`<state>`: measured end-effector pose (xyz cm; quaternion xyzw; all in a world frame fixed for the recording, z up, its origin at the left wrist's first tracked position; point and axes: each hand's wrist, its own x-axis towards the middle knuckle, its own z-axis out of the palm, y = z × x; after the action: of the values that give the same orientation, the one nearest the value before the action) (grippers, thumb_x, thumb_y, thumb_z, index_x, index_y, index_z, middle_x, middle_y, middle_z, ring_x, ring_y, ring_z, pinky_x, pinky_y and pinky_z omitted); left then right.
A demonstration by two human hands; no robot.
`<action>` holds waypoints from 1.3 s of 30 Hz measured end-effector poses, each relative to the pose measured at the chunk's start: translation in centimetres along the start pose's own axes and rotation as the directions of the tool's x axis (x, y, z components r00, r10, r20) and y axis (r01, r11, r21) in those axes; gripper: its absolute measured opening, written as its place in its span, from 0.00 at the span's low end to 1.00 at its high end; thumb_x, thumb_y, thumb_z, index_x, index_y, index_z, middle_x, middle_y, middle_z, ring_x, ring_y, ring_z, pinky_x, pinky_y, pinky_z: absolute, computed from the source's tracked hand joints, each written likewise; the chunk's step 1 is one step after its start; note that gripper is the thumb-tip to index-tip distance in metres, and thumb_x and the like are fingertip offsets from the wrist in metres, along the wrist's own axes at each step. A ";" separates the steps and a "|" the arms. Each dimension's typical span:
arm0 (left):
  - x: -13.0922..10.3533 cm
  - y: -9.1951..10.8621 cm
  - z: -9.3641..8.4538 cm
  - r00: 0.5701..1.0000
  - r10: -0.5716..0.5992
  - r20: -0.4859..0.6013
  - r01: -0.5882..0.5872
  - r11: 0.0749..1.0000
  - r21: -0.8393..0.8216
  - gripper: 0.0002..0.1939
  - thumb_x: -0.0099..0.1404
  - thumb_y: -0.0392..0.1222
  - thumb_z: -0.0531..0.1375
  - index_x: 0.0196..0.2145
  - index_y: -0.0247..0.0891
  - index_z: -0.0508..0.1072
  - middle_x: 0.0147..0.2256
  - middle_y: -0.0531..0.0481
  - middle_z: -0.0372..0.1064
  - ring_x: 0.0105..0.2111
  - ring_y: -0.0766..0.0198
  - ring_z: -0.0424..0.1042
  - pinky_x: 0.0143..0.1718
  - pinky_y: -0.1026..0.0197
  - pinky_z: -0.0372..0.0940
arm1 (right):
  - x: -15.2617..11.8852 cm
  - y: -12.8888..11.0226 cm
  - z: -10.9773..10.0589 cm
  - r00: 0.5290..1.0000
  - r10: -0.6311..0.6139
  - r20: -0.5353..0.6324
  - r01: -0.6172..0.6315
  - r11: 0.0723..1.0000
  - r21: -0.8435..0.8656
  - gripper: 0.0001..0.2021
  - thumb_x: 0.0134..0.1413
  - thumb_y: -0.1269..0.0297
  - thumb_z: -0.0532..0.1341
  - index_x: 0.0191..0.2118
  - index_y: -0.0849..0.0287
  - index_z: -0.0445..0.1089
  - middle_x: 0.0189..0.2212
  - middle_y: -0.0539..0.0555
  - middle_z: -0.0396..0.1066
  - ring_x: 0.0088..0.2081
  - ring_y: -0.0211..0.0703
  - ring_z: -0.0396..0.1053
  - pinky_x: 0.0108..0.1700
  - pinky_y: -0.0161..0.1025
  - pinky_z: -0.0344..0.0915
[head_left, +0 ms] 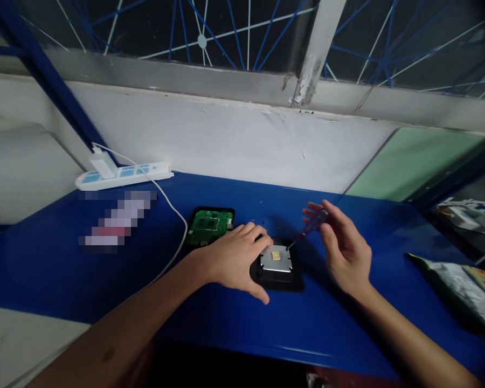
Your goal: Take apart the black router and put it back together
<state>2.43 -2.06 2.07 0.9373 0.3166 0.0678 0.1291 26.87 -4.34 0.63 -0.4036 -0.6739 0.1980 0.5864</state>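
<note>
We look down at a blue counter point(226, 334) with both of our hands over it. Our right hand point(347, 253) is closed around a see-through purple screwdriver point(316, 220), with the thumb and fingers on its handle. The thin tip points down and to the left, and it meets the top right corner of a shiny metal plate point(283, 264). The plate lies flat in a black case point(295, 283) on the counter, in front of us and between our hands. A small yellow square point(275, 255) sits near the middle of the plate

Our left hand point(236, 258) is open, palm down, and grips nothing. Its fingertips rest at the top left part of the plate, and its thumb sticks out over the lower left side of the case. Just past this hand is a green board point(206, 226) in a black frame, and the hand hides part of it. A few tiny dark bits point(262, 222) lie behind the plate, too small for us to name. A white power strip point(133, 175) is far to the left, a white cord point(175, 207) bends over the counter, and a shiny bag point(461, 280) lies at the right
</note>
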 end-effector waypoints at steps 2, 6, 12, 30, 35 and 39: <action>0.0 0.1 0.0 1.000 -0.005 -0.002 0.005 1.000 0.003 0.47 0.45 0.75 0.67 0.52 0.37 0.67 0.55 0.38 0.63 0.54 0.42 0.62 0.55 0.45 0.60 | 0.0 -0.1 0.2 1.000 -0.004 -0.011 0.004 1.000 -0.009 0.22 0.67 0.68 0.56 0.63 0.44 0.63 0.55 0.55 0.72 0.52 0.50 0.75 0.55 0.58 0.73; 0.0 0.1 0.1 1.000 0.000 -0.009 0.000 1.000 -0.010 0.45 0.47 0.75 0.67 0.51 0.38 0.67 0.56 0.39 0.63 0.55 0.41 0.61 0.56 0.44 0.60 | 0.1 0.3 0.7 0.996 -0.058 -0.075 0.056 0.998 -0.024 0.23 0.64 0.70 0.59 0.61 0.43 0.66 0.46 0.54 0.71 0.45 0.45 0.76 0.48 0.52 0.76; 0.0 -0.1 0.3 1.000 0.008 -0.015 -0.008 1.000 -0.015 0.45 0.48 0.74 0.67 0.52 0.38 0.68 0.56 0.38 0.63 0.57 0.41 0.61 0.56 0.44 0.60 | 0.4 0.4 0.4 0.993 -0.100 -0.069 0.095 0.993 -0.075 0.19 0.63 0.68 0.60 0.58 0.45 0.68 0.48 0.55 0.67 0.48 0.48 0.73 0.48 0.54 0.76; 0.0 0.1 0.1 1.000 -0.013 0.004 0.013 1.000 -0.020 0.43 0.48 0.69 0.69 0.53 0.38 0.67 0.57 0.38 0.62 0.57 0.41 0.61 0.56 0.44 0.60 | 0.3 0.8 0.0 0.993 -0.110 -0.030 0.106 0.987 -0.124 0.20 0.62 0.68 0.61 0.59 0.46 0.67 0.43 0.54 0.68 0.42 0.47 0.73 0.44 0.52 0.75; 0.0 0.2 -0.1 0.999 -0.028 0.027 0.029 0.999 -0.019 0.44 0.49 0.69 0.69 0.54 0.38 0.66 0.58 0.38 0.61 0.57 0.42 0.60 0.57 0.44 0.60 | 0.1 0.5 0.1 0.997 -0.079 0.024 0.081 0.994 -0.080 0.22 0.65 0.67 0.58 0.63 0.46 0.62 0.53 0.57 0.69 0.48 0.49 0.75 0.44 0.52 0.76; 0.0 0.3 -0.3 0.999 -0.038 0.038 0.039 0.999 -0.023 0.44 0.48 0.69 0.70 0.53 0.39 0.66 0.58 0.39 0.61 0.57 0.43 0.60 0.57 0.45 0.60 | 0.2 0.3 0.0 0.997 -0.074 0.031 0.077 0.989 -0.123 0.23 0.68 0.67 0.54 0.65 0.45 0.60 0.55 0.57 0.70 0.49 0.49 0.75 0.48 0.55 0.74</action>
<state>2.52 -2.25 2.41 0.9306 0.3312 0.0512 0.1473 26.95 -4.03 0.53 -0.4108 -0.7072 0.1387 0.5584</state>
